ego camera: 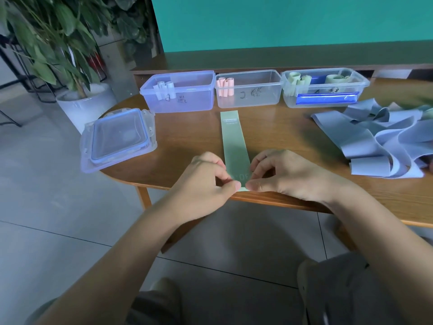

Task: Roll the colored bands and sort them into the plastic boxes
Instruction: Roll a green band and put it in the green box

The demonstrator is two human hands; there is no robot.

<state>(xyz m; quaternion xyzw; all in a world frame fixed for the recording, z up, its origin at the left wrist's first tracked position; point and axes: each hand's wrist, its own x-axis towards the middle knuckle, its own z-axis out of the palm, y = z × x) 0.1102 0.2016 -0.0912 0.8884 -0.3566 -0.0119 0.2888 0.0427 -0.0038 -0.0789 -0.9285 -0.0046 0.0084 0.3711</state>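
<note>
While the pale green band (233, 141) lies flat as a long, smooth strip on the wood-grained table (192, 137), both hands meet at its near end by the table's edge. The left hand (206, 181) has its fingers curled and pinches the band's left corner between thumb and forefinger; the right hand (281, 174) mirrors it, thumb and curled fingers pinching the right corner, the thumbs almost touching. The band runs straight away from the hands toward three clear, rectangular plastic boxes standing in a row. Beyond the left hand, the bluish box (180, 92) holds a few small whitish rolls; straight ahead, the middle box (249, 89) holds pink rolls (225, 86) standing upright at its left end; beyond the right hand, the third box (325, 86) holds green rolls and a glossy blue piece. Far to the right of the right hand, a loose heap of matte grey-blue bands (379, 141) sprawls in soft loops. Left of the left hand, stacked clear lids (117, 137) with clip tabs overhang the table's rounded end.
</note>
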